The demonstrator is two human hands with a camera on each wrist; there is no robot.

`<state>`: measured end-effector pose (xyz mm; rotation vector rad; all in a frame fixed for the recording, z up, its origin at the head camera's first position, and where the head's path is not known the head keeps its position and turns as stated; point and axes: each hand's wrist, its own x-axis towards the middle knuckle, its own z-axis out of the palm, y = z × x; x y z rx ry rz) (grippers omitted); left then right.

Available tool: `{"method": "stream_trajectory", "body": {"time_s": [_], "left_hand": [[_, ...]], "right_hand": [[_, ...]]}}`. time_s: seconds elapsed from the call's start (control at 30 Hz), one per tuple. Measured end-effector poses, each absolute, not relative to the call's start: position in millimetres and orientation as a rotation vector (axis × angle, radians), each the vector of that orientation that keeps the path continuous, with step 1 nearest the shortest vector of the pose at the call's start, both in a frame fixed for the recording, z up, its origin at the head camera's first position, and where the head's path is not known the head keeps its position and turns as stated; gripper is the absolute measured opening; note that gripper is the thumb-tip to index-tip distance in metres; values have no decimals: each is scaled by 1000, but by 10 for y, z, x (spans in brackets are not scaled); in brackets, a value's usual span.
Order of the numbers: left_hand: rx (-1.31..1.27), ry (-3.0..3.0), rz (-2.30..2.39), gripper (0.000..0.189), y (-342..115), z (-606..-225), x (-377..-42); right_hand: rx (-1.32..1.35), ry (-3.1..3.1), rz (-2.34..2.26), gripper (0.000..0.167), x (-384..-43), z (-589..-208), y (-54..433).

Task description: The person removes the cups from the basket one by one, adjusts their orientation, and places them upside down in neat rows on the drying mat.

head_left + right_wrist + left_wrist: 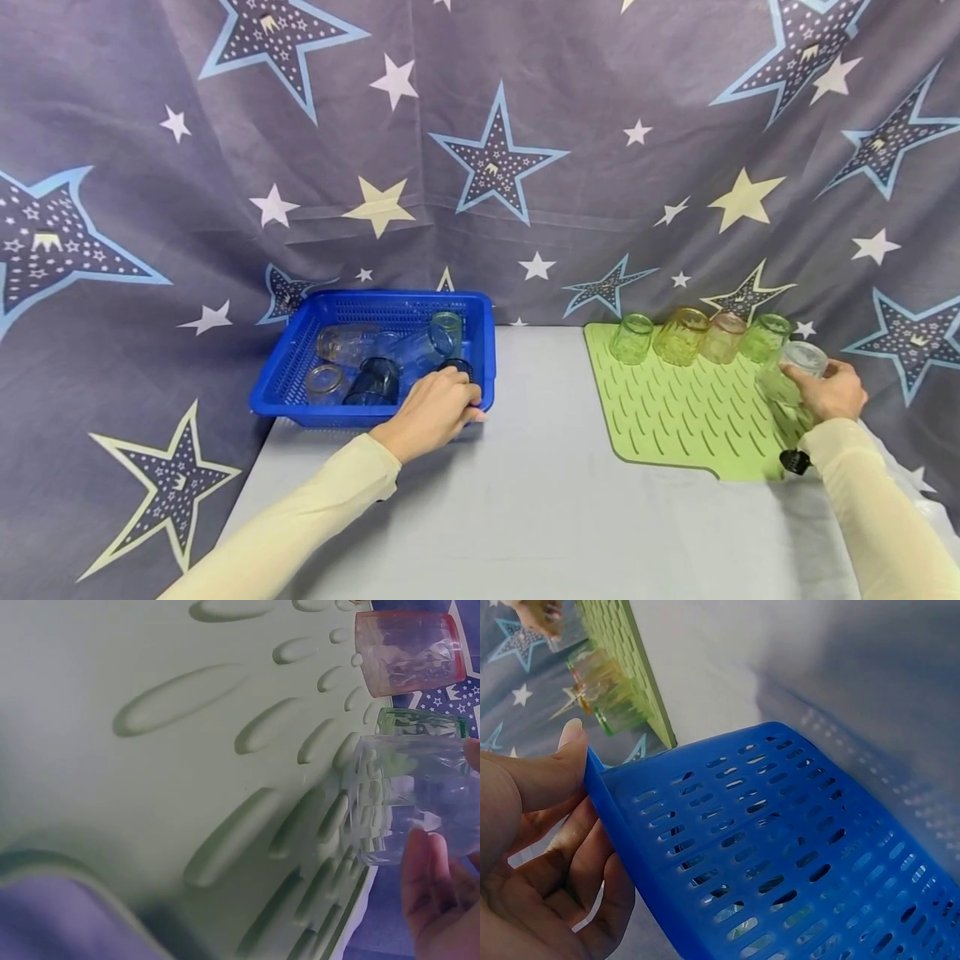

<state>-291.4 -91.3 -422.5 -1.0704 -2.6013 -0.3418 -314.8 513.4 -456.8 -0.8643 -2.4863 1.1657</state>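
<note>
My left hand point(438, 412) grips the front rim of a blue perforated basket point(486, 350) near its right corner. In the left wrist view the thumb lies on one side of the rim and the curled fingers on the other. Several glasses lie or stand inside, among them a dark glass point(378, 379) and a green glass point(447, 325). My right hand point(834, 390) holds a clear glass point(420, 799) at the right part of a light green drying mat point(660, 425). Whether its base touches the mat I cannot tell.
Along the mat's back edge stand a green glass point(632, 340), a yellow glass point(681, 337), a pink glass point(722, 339) and another green glass point(765, 339). A star-patterned curtain point(600, 83) hangs behind the white table point(540, 500).
</note>
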Motion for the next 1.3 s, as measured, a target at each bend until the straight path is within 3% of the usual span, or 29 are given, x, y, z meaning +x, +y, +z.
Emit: {"method": "stream_trajectory", "body": {"time_s": [0.57,0.93,1.07,1.3], "left_hand": [[-1066,-2599,-349,16,-917,-4216,-2896],[-1071,-2592,-361,15,-900,-4209,-2905],[-1067,-2588,-361,15,-909,-4223,-2907],[-1066,-2606,-398,14,-923,-4215,-2908]], "right_hand": [[-764,-2688,1174,104,-3096,-4596,5292],[-879,-2532,1204,112,-2999,-4602,5211],[-908,-2323,1114,99,-3001,-4592,5163],[-875,-1908,1028,41,-3086,-4537,4994]]}}
